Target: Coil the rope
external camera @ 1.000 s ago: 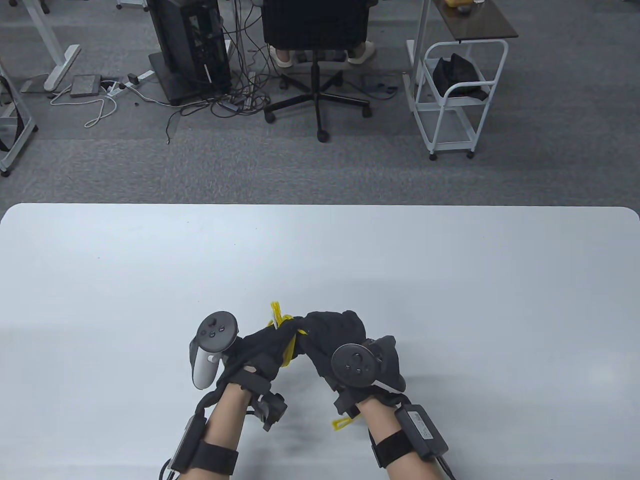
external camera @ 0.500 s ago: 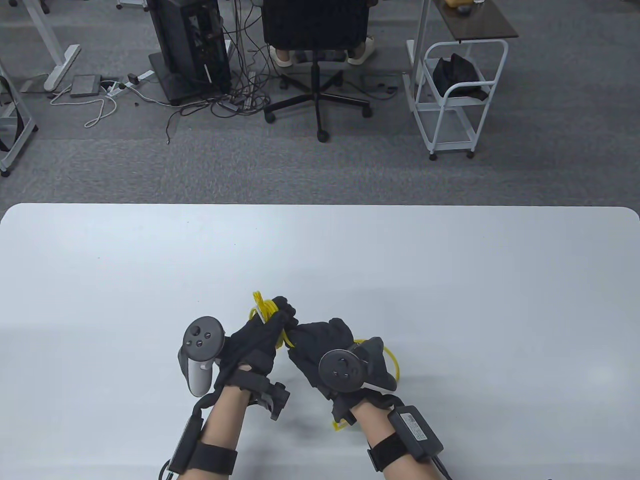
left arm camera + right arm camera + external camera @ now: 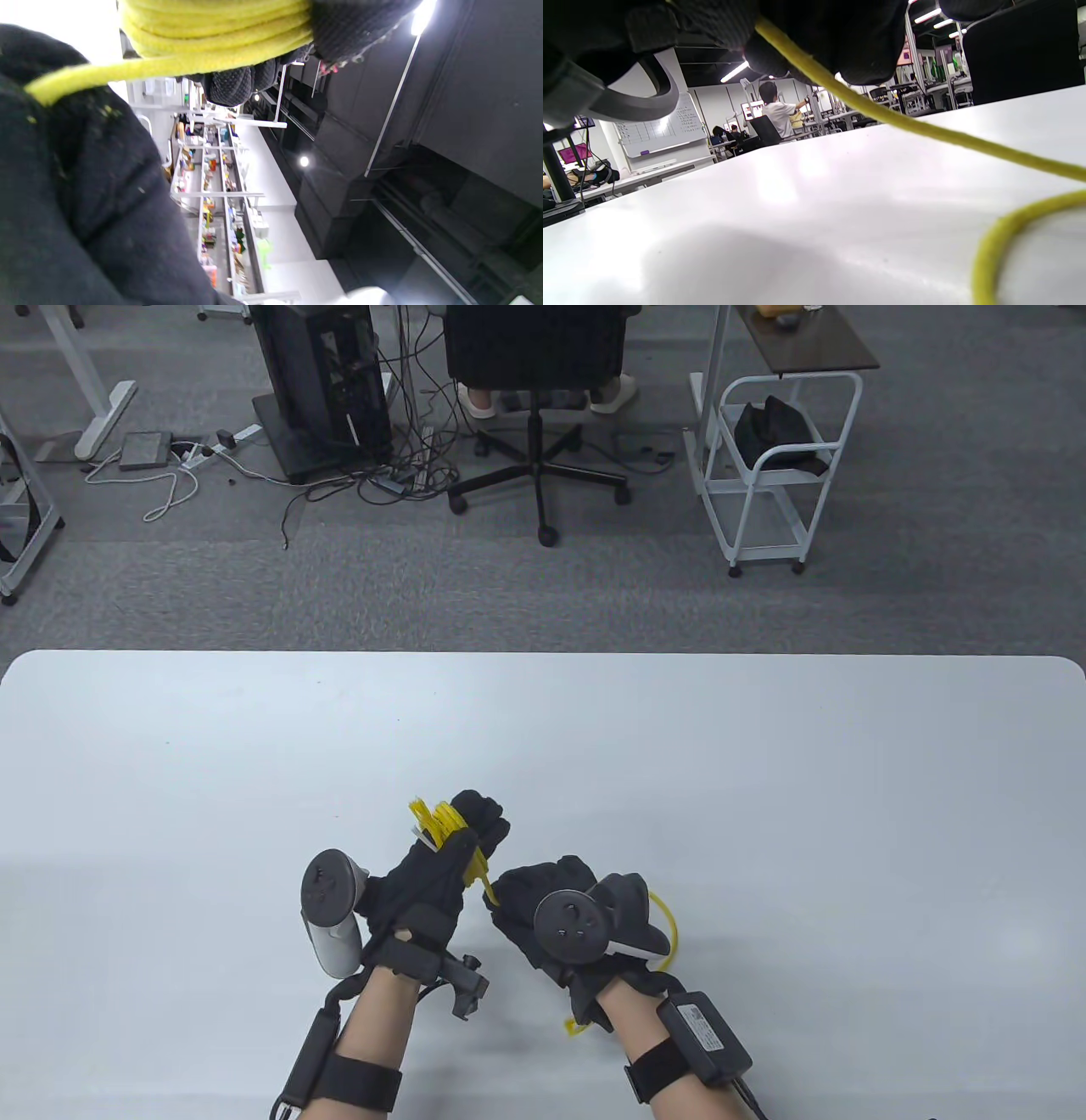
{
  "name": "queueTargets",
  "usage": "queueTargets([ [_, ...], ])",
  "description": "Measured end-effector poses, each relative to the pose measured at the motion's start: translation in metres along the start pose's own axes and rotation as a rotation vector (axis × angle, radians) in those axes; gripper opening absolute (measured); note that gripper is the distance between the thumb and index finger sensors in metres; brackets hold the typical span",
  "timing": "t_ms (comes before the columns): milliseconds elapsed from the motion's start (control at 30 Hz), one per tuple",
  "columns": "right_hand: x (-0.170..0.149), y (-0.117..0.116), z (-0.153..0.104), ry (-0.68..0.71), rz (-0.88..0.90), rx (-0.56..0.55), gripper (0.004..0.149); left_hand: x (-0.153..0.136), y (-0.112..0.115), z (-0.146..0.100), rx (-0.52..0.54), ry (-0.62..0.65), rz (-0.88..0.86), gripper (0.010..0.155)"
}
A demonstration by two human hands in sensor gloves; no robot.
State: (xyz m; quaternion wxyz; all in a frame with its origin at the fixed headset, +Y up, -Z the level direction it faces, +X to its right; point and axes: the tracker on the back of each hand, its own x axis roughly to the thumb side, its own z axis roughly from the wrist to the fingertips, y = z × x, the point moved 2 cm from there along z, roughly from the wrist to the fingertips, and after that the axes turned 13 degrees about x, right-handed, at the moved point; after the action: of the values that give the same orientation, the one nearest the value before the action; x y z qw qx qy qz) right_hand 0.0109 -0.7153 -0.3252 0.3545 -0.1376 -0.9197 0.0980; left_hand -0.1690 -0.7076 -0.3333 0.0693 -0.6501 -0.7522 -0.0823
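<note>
A yellow rope (image 3: 441, 823) is wound in several loops around my left hand (image 3: 462, 836), which grips the bundle above the white table (image 3: 764, 780). The loops show close up in the left wrist view (image 3: 212, 29). One strand runs from the bundle down to my right hand (image 3: 522, 895), which pinches it. In the right wrist view the strand (image 3: 882, 114) leaves my fingers (image 3: 840, 38) and trails over the table. A loose loop (image 3: 666, 920) lies by my right hand, and a rope end (image 3: 575, 1027) sticks out under my right wrist.
Both hands are near the table's front edge, at its middle. Beyond the far edge stand an office chair (image 3: 536, 356), a computer tower (image 3: 322, 381) with floor cables and a white cart (image 3: 776, 466).
My left hand has risen and turned with the coil, so the tracker now faces sideways. My right hand has drawn back toward me and apart from the left, with a strand stretched between them.
</note>
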Motion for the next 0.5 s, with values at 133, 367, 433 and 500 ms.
queueTargets([
  [133, -0.009, 0.001, 0.0, -0.034, 0.01, 0.037, 0.041, -0.003, 0.007, 0.0, -0.076, -0.027, -0.127, 0.053],
  [367, -0.028, 0.011, -0.007, -0.112, 0.015, 0.016, 0.041, -0.006, 0.023, 0.0, -0.227, -0.046, -0.093, 0.054],
  [433, -0.032, 0.013, -0.009, -0.129, 0.015, 0.002, 0.041, -0.007, 0.027, 0.0, -0.272, -0.059, -0.057, 0.054],
  [500, -0.034, 0.015, -0.011, -0.143, 0.014, -0.013, 0.041, -0.008, 0.03, 0.0, -0.307, -0.062, -0.004, 0.054],
])
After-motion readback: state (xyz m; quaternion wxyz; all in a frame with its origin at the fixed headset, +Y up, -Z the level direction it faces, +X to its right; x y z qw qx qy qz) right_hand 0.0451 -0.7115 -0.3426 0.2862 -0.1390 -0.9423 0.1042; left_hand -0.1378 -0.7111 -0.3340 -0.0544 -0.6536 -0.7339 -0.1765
